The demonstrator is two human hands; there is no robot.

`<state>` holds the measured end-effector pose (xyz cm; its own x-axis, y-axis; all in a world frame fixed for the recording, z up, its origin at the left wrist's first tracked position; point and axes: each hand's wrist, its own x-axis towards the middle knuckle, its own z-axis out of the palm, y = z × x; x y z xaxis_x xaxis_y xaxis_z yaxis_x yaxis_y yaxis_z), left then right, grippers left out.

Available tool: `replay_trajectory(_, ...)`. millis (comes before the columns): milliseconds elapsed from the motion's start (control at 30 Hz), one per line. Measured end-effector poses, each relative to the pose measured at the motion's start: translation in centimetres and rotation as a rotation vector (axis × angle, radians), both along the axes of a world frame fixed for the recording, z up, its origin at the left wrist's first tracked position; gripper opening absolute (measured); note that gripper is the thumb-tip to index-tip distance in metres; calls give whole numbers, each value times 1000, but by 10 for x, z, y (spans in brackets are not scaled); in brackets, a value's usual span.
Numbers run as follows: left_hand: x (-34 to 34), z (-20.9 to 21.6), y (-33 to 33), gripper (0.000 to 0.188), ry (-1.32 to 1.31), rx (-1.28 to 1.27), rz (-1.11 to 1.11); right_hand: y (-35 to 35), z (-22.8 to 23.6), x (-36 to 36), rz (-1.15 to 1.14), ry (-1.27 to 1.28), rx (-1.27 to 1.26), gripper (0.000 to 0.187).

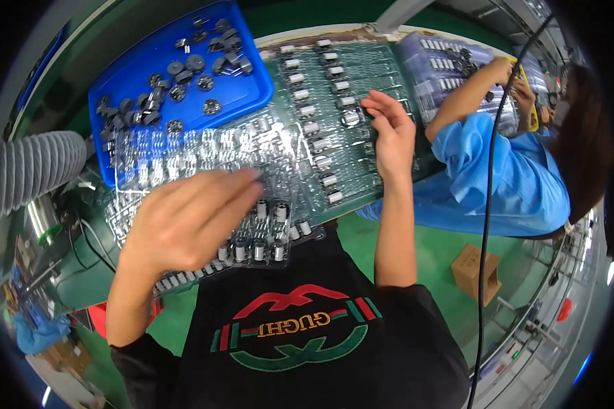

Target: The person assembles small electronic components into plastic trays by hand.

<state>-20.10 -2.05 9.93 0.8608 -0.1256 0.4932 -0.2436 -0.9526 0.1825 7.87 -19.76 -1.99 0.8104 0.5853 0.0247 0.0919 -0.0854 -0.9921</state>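
Observation:
My left hand [191, 221] hovers over a clear plastic tray [201, 153] stacked on the left of the bench. Its fingers are pressed together and blurred; whatever they hold, if anything, is hidden. Below its fingertips, small silver cylindrical parts [259, 251] with dark ends sit in the tray pockets. My right hand [393, 133] is raised over a second clear tray [382, 65], fingers apart and nothing seen between them. Beside its thumb lies a silver cylindrical part [350, 119]. Two columns of similar parts [311, 127] fill pockets of that tray.
A blue bin [235, 112] with many loose dark round parts stands at the far left. A grey ribbed hose [37, 170] comes in at the left. At the right, a co-worker in a blue sleeve [488, 160] reaches over more trays [426, 75]. A black cable [488, 204] hangs before them.

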Motion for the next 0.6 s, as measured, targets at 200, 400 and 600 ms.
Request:
replay_trajectory(200,123,-47,-33,25,-22,215,-268,-1,-1,-1,23,20,62,43)
replay_trajectory(400,167,-79,-42,8,-39,302,-357,-1,6,-6,17,17,0,47)
replay_trajectory(600,172,-90,-45,8,57,326,-364,-2,9,-5,21,13,-13,48)
